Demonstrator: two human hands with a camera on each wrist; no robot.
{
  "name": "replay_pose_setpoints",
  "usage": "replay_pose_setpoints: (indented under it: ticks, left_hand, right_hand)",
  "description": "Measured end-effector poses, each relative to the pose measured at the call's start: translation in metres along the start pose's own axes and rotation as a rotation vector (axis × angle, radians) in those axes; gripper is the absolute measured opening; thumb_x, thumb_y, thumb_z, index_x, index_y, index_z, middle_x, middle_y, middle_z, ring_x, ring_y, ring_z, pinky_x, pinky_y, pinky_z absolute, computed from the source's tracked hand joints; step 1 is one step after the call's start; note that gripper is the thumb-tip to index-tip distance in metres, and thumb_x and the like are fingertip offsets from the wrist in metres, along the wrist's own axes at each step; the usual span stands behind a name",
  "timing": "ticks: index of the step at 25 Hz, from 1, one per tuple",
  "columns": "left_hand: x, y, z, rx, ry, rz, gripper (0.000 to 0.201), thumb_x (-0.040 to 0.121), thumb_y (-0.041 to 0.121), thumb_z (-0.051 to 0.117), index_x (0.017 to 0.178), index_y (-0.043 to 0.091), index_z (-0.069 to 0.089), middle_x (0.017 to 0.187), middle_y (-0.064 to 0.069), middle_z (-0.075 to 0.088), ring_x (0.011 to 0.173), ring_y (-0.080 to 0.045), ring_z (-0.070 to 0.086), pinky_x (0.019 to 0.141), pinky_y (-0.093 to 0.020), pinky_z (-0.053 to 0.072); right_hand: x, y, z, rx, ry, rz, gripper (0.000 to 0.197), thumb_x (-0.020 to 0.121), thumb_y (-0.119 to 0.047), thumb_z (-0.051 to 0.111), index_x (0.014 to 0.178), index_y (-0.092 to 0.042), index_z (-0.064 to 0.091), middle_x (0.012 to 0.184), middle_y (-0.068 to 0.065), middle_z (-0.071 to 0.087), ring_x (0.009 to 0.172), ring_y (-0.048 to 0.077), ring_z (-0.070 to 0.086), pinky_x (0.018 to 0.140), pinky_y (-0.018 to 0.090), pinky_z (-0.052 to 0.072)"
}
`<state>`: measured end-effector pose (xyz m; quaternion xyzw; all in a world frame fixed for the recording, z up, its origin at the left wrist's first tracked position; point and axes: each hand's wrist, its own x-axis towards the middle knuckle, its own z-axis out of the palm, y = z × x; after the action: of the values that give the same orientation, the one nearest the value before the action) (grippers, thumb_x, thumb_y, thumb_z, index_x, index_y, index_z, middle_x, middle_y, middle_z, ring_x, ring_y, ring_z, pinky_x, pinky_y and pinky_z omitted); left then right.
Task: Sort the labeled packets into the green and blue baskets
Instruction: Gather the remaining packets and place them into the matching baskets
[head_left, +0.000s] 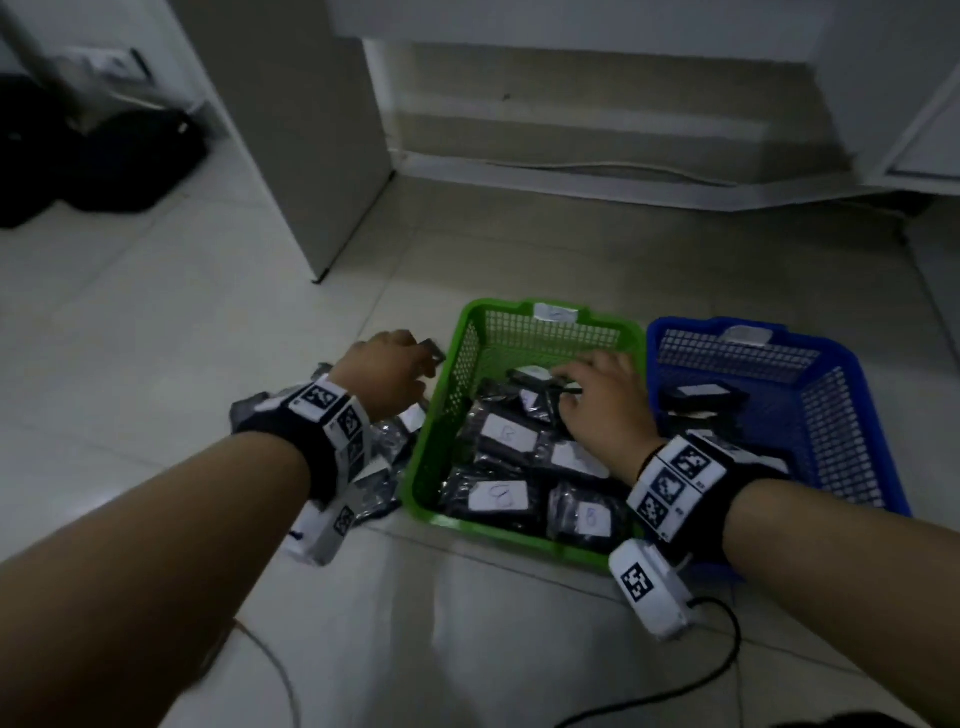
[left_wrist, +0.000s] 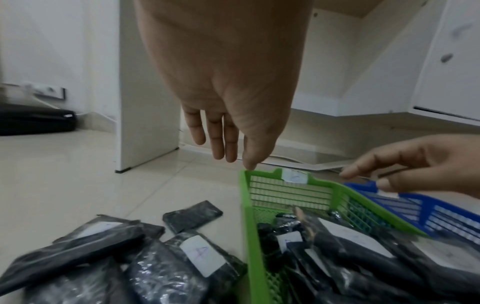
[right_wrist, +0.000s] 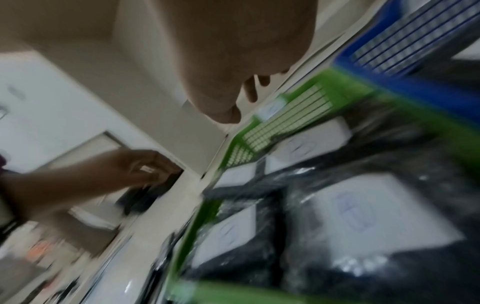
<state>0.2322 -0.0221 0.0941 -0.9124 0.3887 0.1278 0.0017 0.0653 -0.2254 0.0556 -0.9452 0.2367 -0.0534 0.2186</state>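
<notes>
On floor (head_left: 156, 364), nearest, left of green basket (left_wrist: 248, 226): heap of unsorted packets (left_wrist: 130, 267), dark glossy film, white labels. One label (left_wrist: 200, 255) faces up; handwritten mark, reading uncertain in this light.

Left hand (head_left: 384, 374) above heap, near basket's left wall. Grip spread, fingers (left_wrist: 218, 139) straight and hanging, nothing held. Just beyond heap, small dark packet (left_wrist: 192, 216) lying apart, no label showing.

Right hand (head_left: 602, 410) over far half of green basket, low above packets. Grip loosely spread, nothing visibly pinched; contact with top packet not resolvable.

Green basket well filled, several layers. Blue basket (head_left: 852, 441) close alongside on right, fewer packets inside.

Risks, judged:
- Mis-sort. Cause: dim light, faint handwriting, labels turned down or covered. Worth turning each packet label-up before dropping.
- Slip during lift. Cause: slick film, shallow pinch on an edge.
- Spill over rim between baskets, so a sorted packet lands in wrong one. Cause: green pile height, baskets so close, careless toss.
- Heap dragged by wrist band while reaching for small packet.
</notes>
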Motion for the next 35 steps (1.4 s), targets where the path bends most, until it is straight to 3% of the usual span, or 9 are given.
replay_pose_setpoints:
  ticks: [5,11,14,18,21,25,28,31,35]
  left_hand:
    - [-0.022,-0.062,-0.003,-0.078,-0.07,-0.109,0.028,0.086,0.032,0.056,0.113,0.029,0.063,0.116,-0.005,0.054,0.108,-0.028,0.056,0.092,-0.041,0.048]
    - [-0.051,-0.12,0.049,-0.067,-0.113,-0.161,0.04,0.084,0.031,0.057,0.124,0.029,0.055,0.127,-0.002,0.052,0.113,-0.026,0.054,0.091,-0.04,0.048]
    - [-0.06,-0.145,0.08,-0.122,-0.212,-0.244,0.052,0.078,0.039,0.069,0.124,0.023,0.053,0.13,-0.002,0.052,0.115,-0.025,0.053,0.093,-0.04,0.048]
    - [-0.061,-0.161,0.107,0.098,-0.293,-0.182,0.081,0.064,0.053,0.077,0.133,0.028,0.045,0.131,0.005,0.051,0.123,-0.023,0.045,0.102,-0.042,0.038]
    - [-0.061,-0.164,0.122,0.15,-0.264,-0.135,0.082,0.06,0.058,0.076,0.13,0.029,0.046,0.126,0.006,0.053,0.121,-0.022,0.042,0.104,-0.042,0.032]
    - [-0.059,-0.166,0.121,0.139,-0.274,-0.173,0.078,0.057,0.06,0.077,0.123,0.026,0.053,0.121,0.003,0.051,0.119,-0.023,0.041,0.103,-0.041,0.034]
    - [-0.052,-0.174,0.102,-0.138,-0.345,-0.247,0.059,0.061,0.05,0.081,0.108,0.023,0.059,0.108,0.002,0.06,0.108,-0.022,0.053,0.091,-0.033,0.044]
    - [-0.048,-0.182,0.083,-0.748,-0.399,-0.39,0.033,0.07,0.028,0.081,0.091,0.015,0.059,0.089,-0.005,0.066,0.086,-0.02,0.064,0.083,-0.033,0.054]
    - [-0.046,-0.169,0.064,-1.307,-0.25,-0.434,0.016,0.084,0.009,0.067,0.096,0.008,0.056,0.093,-0.012,0.065,0.083,-0.022,0.064,0.076,-0.033,0.058]
  right_hand:
    - [0.011,-0.085,0.036,-0.055,-0.275,-0.259,0.045,0.086,-0.027,0.057,0.131,-0.025,0.053,0.132,0.003,0.049,0.126,0.024,0.033,0.106,0.032,0.029]
    - [0.03,-0.145,0.094,-0.283,-0.472,-0.418,0.046,0.084,-0.027,0.058,0.128,-0.017,0.051,0.126,0.011,0.052,0.122,0.03,0.039,0.103,0.037,0.037]
    - [0.036,-0.162,0.132,-0.334,-0.454,-0.357,0.042,0.085,-0.02,0.056,0.126,-0.014,0.049,0.125,0.013,0.053,0.118,0.032,0.045,0.094,0.038,0.042]
    - [0.034,-0.176,0.176,-0.432,-0.357,-0.179,0.043,0.087,-0.017,0.054,0.128,-0.009,0.043,0.128,0.016,0.051,0.117,0.033,0.048,0.09,0.04,0.045]
    - [0.035,-0.182,0.194,-0.442,-0.269,-0.113,0.038,0.092,-0.01,0.044,0.129,-0.005,0.039,0.129,0.019,0.049,0.118,0.033,0.048,0.091,0.039,0.045]
    - [0.045,-0.181,0.193,-0.164,-0.286,0.012,0.045,0.085,-0.012,0.059,0.126,-0.006,0.041,0.129,0.017,0.045,0.115,0.032,0.049,0.089,0.038,0.047]
    - [0.053,-0.179,0.18,0.082,-0.267,0.01,0.03,0.08,-0.012,0.061,0.105,-0.01,0.046,0.115,0.016,0.048,0.097,0.033,0.055,0.075,0.033,0.047]
    - [0.063,-0.17,0.163,0.264,-0.302,-0.089,0.029,0.075,-0.012,0.061,0.074,-0.03,0.038,0.098,0.011,0.056,0.082,0.026,0.057,0.057,0.025,0.036]
    - [0.073,-0.154,0.131,0.404,-0.232,-0.127,0.033,0.069,-0.012,0.077,0.071,-0.029,0.049,0.095,0.007,0.054,0.08,0.018,0.054,0.058,0.014,0.036]
